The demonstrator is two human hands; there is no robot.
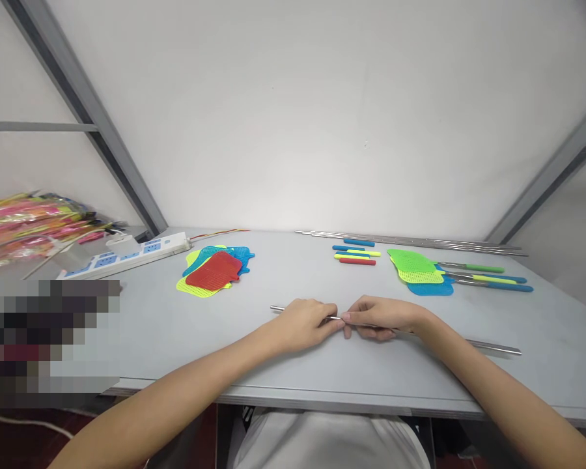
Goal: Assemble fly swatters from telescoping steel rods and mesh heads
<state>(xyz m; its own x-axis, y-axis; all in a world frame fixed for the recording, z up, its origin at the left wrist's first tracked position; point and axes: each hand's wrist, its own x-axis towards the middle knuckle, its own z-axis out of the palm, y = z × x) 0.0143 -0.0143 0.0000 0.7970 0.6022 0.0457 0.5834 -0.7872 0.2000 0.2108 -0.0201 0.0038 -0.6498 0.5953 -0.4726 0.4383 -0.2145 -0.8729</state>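
My left hand (305,324) and my right hand (383,316) meet near the front middle of the grey table, both closed on one thin metal rod (493,347). Its left end pokes out past my left hand, and its thicker right part runs under my right wrist. Between the hands a short, thin stretch of the rod shows, pinched at my right fingertips. Beyond my left hand lies a pile of fly swatter heads, a red head (215,270) on top of yellow and blue ones. Several coloured handle grips (357,262) lie behind my hands.
Fly swatters with rods and grips, a green one (415,260) uppermost, lie at the right. Long metal rods (410,241) line the wall. A power strip (127,258) with a plug and cables sits at the left, near plastic-wrapped colourful items (29,218). Grey frame posts flank the table.
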